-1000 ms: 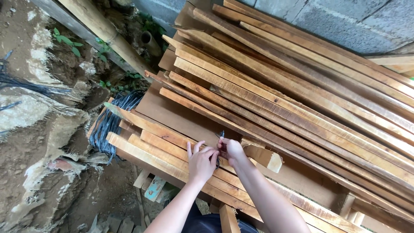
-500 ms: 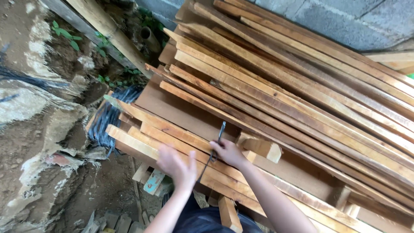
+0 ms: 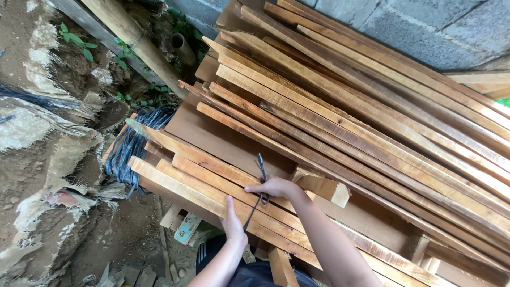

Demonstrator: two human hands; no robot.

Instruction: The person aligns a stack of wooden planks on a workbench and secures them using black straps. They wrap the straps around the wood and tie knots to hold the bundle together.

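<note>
A stack of long wooden planks [image 3: 329,122] fills the middle and right of the view. My right hand [image 3: 276,187] rests on the near planks and pinches a thin dark strap [image 3: 260,178] that runs across them, its loose ends sticking up beside my fingers. My left hand [image 3: 232,223] grips the front edge of the nearest plank [image 3: 175,183], thumb on top, just left of where the strap drops over the edge.
A bundle of dark cord [image 3: 130,146] lies at the left end of the planks. Bare earth and torn sacking [image 3: 48,159] are on the left, a bamboo pole [image 3: 133,40] at the top left, a grey block wall [image 3: 425,26] behind. Wood offcuts [image 3: 183,226] lie below.
My left hand left the strap, swung down and left, and now holds the front edge of the nearest plank. My right hand stayed on the strap, whose ends now stand up.
</note>
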